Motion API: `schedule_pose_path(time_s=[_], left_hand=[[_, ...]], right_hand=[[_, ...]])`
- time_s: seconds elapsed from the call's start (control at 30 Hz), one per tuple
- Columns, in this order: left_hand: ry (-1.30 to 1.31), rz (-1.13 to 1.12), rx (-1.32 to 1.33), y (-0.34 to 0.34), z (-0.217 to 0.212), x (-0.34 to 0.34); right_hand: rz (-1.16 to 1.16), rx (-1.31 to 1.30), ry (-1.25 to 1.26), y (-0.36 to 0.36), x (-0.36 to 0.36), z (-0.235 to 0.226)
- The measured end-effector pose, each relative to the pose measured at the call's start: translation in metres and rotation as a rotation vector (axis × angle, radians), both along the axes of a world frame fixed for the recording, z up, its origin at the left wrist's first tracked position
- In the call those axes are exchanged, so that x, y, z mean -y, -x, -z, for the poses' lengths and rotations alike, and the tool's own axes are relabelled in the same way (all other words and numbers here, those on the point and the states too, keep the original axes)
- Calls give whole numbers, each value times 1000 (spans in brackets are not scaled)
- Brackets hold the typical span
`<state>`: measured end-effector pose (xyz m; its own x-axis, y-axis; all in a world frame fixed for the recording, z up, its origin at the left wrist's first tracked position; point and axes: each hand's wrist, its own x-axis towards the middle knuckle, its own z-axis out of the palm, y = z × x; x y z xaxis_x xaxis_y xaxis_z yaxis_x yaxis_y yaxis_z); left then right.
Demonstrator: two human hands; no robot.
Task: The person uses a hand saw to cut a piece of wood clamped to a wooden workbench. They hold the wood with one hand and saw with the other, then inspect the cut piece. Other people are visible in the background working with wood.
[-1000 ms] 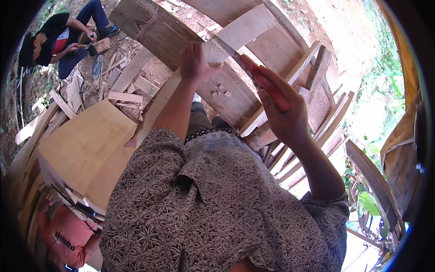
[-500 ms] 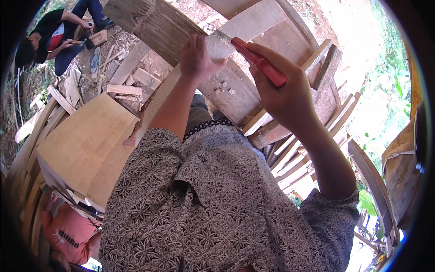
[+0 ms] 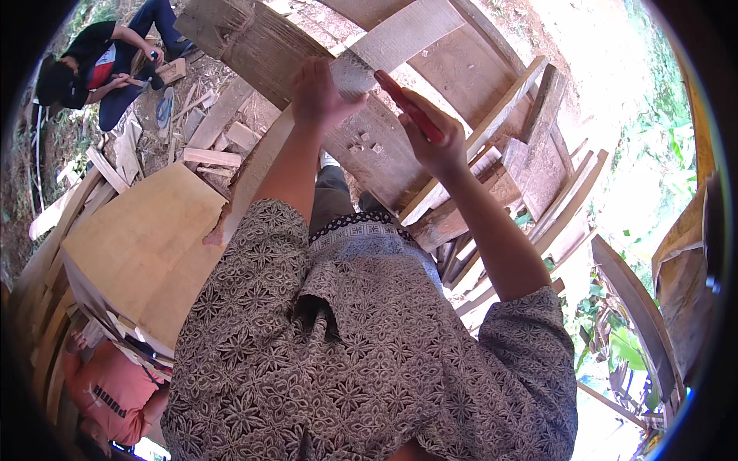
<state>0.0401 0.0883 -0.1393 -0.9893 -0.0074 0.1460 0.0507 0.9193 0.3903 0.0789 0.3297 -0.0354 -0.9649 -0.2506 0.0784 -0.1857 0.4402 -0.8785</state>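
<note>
My right hand (image 3: 440,147) is closed around the red handle of a hand saw (image 3: 409,106). The saw's thin blade shows nearly edge-on, running up and left from the handle across a pale board (image 3: 411,37). On the near-left end of that board my left hand (image 3: 317,96) presses down, its thumb stretched toward the saw and its fingers bent over the wood. Beneath lies a wide, darker, weathered plank (image 3: 254,46). Several small wood chips (image 3: 365,144) rest on the plank surface below the hands.
A large light wooden panel (image 3: 146,246) stands at the left, with stacked planks beside it. More boards (image 3: 530,107) lean at the right. Offcuts (image 3: 211,157) litter the ground. One person (image 3: 100,65) sits working at the upper left; another (image 3: 115,392) in orange is at the lower left.
My right hand has moved left and away from me with the saw, its handle now nearer my left hand. My left hand stays on the board; the whole view has shifted slightly.
</note>
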Motion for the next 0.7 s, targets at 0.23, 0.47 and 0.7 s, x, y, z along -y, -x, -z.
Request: schedule_pose_path(time_s=[0.23,0.47,0.7], left_hand=[[-106,48,-92,-6,10,7],[-113,15,-15,-8,-2,5],[51,-45,18,-6,-13,-6]], right_hand=[[36,-137,-146,-24,-36,51],[-25,69,-153,-20,-55,46],[122,309,-127,-29,-10,-9]])
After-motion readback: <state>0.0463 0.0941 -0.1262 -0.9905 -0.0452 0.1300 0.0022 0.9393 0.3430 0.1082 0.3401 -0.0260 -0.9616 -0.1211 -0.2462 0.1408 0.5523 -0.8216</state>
